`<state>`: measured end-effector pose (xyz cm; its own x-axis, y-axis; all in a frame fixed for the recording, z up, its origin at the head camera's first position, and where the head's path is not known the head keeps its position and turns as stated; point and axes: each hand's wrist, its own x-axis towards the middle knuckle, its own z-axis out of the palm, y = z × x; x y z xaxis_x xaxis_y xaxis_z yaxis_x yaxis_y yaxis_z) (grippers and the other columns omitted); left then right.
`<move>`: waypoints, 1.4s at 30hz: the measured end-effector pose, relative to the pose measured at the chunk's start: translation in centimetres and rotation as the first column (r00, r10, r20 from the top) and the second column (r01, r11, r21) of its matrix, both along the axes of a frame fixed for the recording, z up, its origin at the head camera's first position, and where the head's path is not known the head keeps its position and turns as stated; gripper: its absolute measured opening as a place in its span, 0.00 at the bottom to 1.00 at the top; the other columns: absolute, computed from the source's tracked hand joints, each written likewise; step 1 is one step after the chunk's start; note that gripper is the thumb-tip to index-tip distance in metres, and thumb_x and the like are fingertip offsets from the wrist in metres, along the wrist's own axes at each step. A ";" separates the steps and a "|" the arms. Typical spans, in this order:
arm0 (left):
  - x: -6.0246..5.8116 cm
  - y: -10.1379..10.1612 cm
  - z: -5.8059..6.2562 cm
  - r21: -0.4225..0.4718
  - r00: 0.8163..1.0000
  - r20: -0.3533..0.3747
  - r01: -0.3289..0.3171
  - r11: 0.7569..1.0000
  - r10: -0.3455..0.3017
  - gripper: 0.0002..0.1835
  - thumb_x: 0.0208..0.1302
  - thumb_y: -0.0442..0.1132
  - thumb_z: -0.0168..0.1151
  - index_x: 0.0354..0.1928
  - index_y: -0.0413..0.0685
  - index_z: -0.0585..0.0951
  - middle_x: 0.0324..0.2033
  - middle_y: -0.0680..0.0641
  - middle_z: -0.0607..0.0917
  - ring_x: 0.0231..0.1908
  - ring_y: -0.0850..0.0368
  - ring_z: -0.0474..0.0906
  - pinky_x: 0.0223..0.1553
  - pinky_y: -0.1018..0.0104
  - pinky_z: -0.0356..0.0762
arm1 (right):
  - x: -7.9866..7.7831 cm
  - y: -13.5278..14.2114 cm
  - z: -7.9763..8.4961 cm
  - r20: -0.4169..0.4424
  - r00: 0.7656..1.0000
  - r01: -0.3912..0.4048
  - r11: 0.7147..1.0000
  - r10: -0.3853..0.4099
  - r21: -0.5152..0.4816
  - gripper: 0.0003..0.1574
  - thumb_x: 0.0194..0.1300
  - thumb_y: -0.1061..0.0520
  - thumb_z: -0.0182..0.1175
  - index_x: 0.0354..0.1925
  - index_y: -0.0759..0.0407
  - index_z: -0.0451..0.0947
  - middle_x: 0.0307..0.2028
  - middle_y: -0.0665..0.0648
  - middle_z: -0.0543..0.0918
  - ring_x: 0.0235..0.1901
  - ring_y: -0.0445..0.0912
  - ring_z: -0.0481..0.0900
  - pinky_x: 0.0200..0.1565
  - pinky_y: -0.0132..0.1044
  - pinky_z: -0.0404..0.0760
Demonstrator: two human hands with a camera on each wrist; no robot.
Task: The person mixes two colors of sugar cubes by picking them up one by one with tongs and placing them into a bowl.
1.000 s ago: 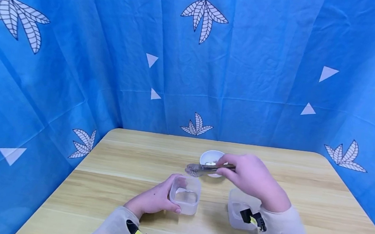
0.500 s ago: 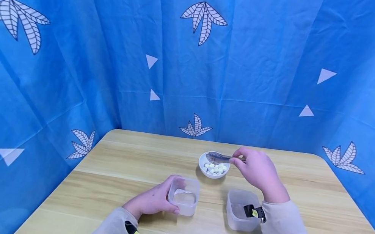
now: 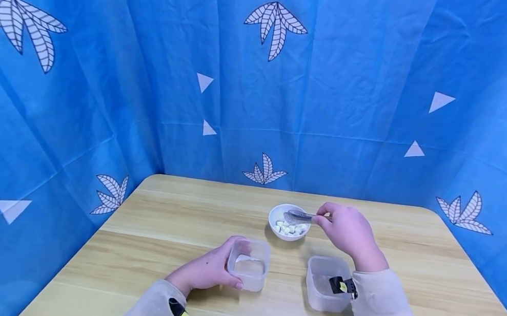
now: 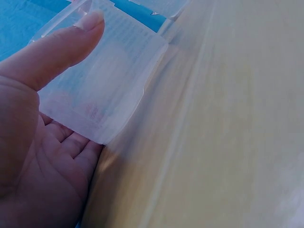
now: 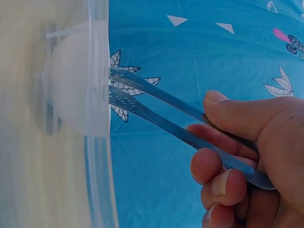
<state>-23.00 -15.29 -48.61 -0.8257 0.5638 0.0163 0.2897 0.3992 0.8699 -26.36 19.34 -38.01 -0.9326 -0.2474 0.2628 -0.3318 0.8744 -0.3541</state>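
My left hand (image 3: pixel 209 272) grips a square translucent plastic container (image 3: pixel 253 280) at its left side. Thumb and fingers bracket its walls, as the left wrist view shows. Inside lies a flat white patch on the bottom. My right hand (image 3: pixel 350 232) holds metal tongs (image 3: pixel 301 217) between thumb and fingers. Their perforated tips (image 3: pixel 292 216) are over the white bowl (image 3: pixel 274 227), and the two arms stand apart in the right wrist view. Several small white chunks (image 3: pixel 290 229) lie in the bowl, close below the tips.
A second translucent container (image 3: pixel 326 302) stands on the wooden table (image 3: pixel 174 206), under my right wrist. A blue curtain (image 3: pixel 358 86) with leaf prints rises behind the table's far edge. Black cameras are strapped to both wrists.
My right hand has carried the tongs from above the left container back and right to the bowl, then slightly lower over it. The left hand and its container have hardly moved.
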 end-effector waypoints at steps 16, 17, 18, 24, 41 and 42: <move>-0.3 1.3 -0.3 0.010 1.000 0.013 0.007 1.000 -0.007 0.66 0.47 0.45 0.83 0.79 0.60 0.44 0.67 0.51 0.71 0.62 0.50 0.71 0.67 0.48 0.63 | 1.6 4.6 0.9 0.028 0.998 0.064 0.998 -0.064 -0.012 0.23 0.74 0.39 0.56 0.53 0.52 0.82 0.38 0.54 0.87 0.37 0.52 0.82 0.35 0.52 0.78; -0.3 1.3 -0.2 0.007 1.000 0.013 0.003 1.000 -0.003 0.68 0.46 0.45 0.83 0.80 0.61 0.42 0.68 0.49 0.70 0.62 0.49 0.71 0.67 0.47 0.62 | 1.7 5.1 0.8 0.035 0.997 0.067 0.998 -0.067 -0.005 0.24 0.74 0.39 0.56 0.54 0.53 0.82 0.39 0.54 0.87 0.38 0.53 0.82 0.35 0.53 0.79; -0.4 1.3 -0.2 0.001 1.000 0.014 -0.001 1.000 0.001 0.68 0.46 0.46 0.83 0.80 0.63 0.41 0.69 0.47 0.69 0.63 0.48 0.70 0.68 0.45 0.61 | 1.8 5.7 0.7 0.045 0.997 0.070 0.998 -0.070 0.003 0.24 0.75 0.39 0.55 0.54 0.54 0.81 0.40 0.55 0.87 0.39 0.54 0.82 0.36 0.54 0.79; -0.5 0.4 0.2 -0.021 1.000 0.019 0.015 1.000 -0.015 0.69 0.46 0.48 0.83 0.79 0.73 0.40 0.73 0.42 0.62 0.67 0.46 0.65 0.69 0.43 0.57 | 2.1 8.5 -1.1 0.074 0.993 0.092 0.994 -0.096 0.059 0.25 0.78 0.45 0.51 0.57 0.63 0.78 0.48 0.65 0.85 0.47 0.65 0.82 0.44 0.63 0.78; -1.8 -2.7 3.3 -0.115 0.970 -0.234 -0.094 0.989 0.065 0.38 0.78 0.57 0.47 0.81 0.64 0.45 0.79 0.48 0.50 0.75 0.40 0.50 0.71 0.37 0.50 | 1.8 9.6 -5.3 0.389 0.899 0.120 0.967 -0.203 0.227 0.28 0.72 0.37 0.55 0.33 0.60 0.78 0.28 0.59 0.80 0.28 0.55 0.78 0.28 0.52 0.78; -1.8 -2.9 3.5 -0.147 0.959 -0.270 -0.128 0.981 0.085 0.38 0.77 0.59 0.47 0.81 0.63 0.46 0.79 0.48 0.50 0.76 0.41 0.49 0.71 0.37 0.50 | 1.9 9.4 -5.5 0.407 0.890 0.120 0.966 -0.207 0.229 0.28 0.72 0.37 0.55 0.30 0.58 0.77 0.26 0.57 0.78 0.26 0.53 0.76 0.27 0.49 0.76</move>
